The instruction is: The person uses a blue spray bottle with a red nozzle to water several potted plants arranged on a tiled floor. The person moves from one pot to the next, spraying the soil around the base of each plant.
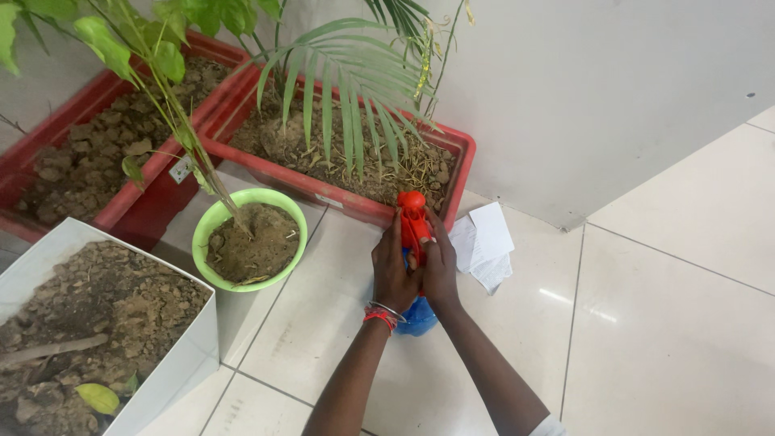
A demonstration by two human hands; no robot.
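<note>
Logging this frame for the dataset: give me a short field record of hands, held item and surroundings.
left hand: left hand wrapped on the red pump top of a blue plastic spray bottle
right hand: right hand gripping the same pump
wrist: red and silver bangles on left
near: round green pot of soil, long red planter with palm, white square planter
floor: white paper sheets on glossy white tiles

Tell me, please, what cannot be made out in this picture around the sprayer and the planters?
- Blue sprayer bottle, head view: mostly hidden behind the left hand and right hand.
- Red sprayer top: the trigger is covered by fingers.
- White planter and far red planter: cut off by the left edge.
- White papers: any print is too small to tell.
</note>
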